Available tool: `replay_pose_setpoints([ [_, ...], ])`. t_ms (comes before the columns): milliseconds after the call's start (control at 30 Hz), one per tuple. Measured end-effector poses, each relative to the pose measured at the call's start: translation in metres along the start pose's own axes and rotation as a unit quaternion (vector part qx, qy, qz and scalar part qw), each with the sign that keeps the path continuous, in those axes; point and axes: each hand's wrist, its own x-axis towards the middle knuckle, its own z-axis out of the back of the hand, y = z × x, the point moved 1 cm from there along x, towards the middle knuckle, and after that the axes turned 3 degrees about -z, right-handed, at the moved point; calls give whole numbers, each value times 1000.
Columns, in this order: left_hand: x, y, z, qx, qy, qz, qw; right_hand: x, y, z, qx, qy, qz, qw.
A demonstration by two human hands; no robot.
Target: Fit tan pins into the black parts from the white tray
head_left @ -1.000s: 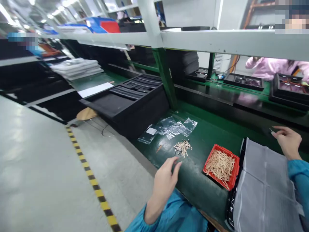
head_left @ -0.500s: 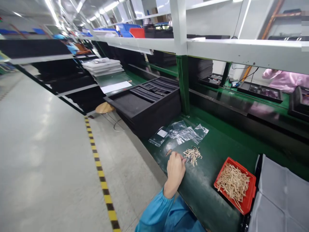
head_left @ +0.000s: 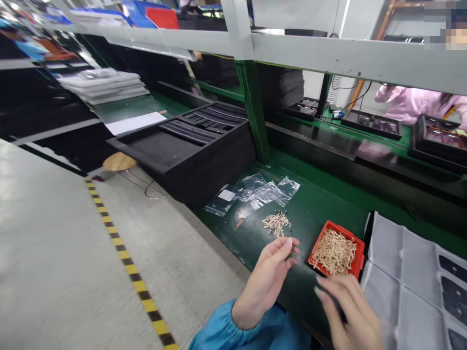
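My left hand (head_left: 269,276) is raised over the near edge of the green bench, thumb and forefinger pinched together. A tiny dark piece (head_left: 291,234) sticks up from the fingertips; its kind is too small to tell. Just beyond lies a small pile of tan strips with dark bits (head_left: 276,223). My right hand (head_left: 350,308) is at the lower right, slightly blurred, thumb and fingers apart and nothing visible between them. It is close to a red bin (head_left: 359,261) full of thin tan strips (head_left: 334,251).
Clear plastic bags (head_left: 260,192) lie behind the pile, beside a stack of black foam trays (head_left: 211,155). A grey sheeted tray (head_left: 388,248) with dark parts stands right of the bin. A green post (head_left: 252,109) rises from the bench. Across the bench is a person in pink (head_left: 416,104).
My left hand has moved off the pile toward me and right, turning up with the dark piece pinched. My right hand has come into view. The camera has turned right.
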Motion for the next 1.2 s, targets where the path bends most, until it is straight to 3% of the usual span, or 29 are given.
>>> replay_pose_setpoints([
  [100,-17,-1,-17,-71,34,50,996,10,8,-29,7,6,-23,1000],
  [200,-24,0,-24,-107,53,77,990,9,10,-40,0,15,-44,999],
  [767,-31,8,-36,-88,68,90,990,-5,11,-31,60,29,-92,993],
  [933,-32,12,-38,-69,40,44,996,-2,12,-27,79,28,-101,991],
  [1033,-32,12,-35,7,21,-56,998,-3,11,-28,95,22,-107,990],
  [1100,-32,11,-32,76,42,-115,990,-4,9,-28,101,15,-108,989],
  [1200,-32,11,-29,134,98,-147,975,-5,9,-27,103,3,-107,989],
])
